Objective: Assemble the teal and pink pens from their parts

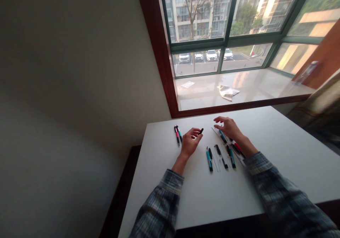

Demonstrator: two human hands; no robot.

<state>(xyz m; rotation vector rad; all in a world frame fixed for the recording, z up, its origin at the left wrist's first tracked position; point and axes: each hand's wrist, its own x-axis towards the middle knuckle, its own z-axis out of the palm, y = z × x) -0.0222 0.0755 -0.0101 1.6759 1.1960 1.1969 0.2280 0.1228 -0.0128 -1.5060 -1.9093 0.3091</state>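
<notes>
Left hand: above the table (156, 181), fingers curled, thumb and fingertips of the left hand (190, 140) pinched together on a short black piece (202, 130).
Black piece: plain, dark and narrow, tilted up to the right, its end poking out past the fingertips; it is held toward the table's far edge.
Right hand: thumb and fingers of the right hand (227, 126) spread apart with a gap between them, near the far edge; nothing shows in the grip.
Red pen: near the far left corner, the red pen (177, 136) has a red barrel with black sections and a pale band, lying whole.
Teal pen: just beside it, the teal pen (180, 134) is teal and black, its lower end hidden by the left hand.
Middle of the table: a teal barrel (208, 156) with a black end, then thin pale rods (216, 161), a black tube (218, 149) and another teal barrel with a dark end, all slanting roughly alike.
Below the right hand: a teal and black part (222, 135) beside a thin grey rod (215, 131).
By the right wrist: a red part (237, 147), partly covered.
</notes>
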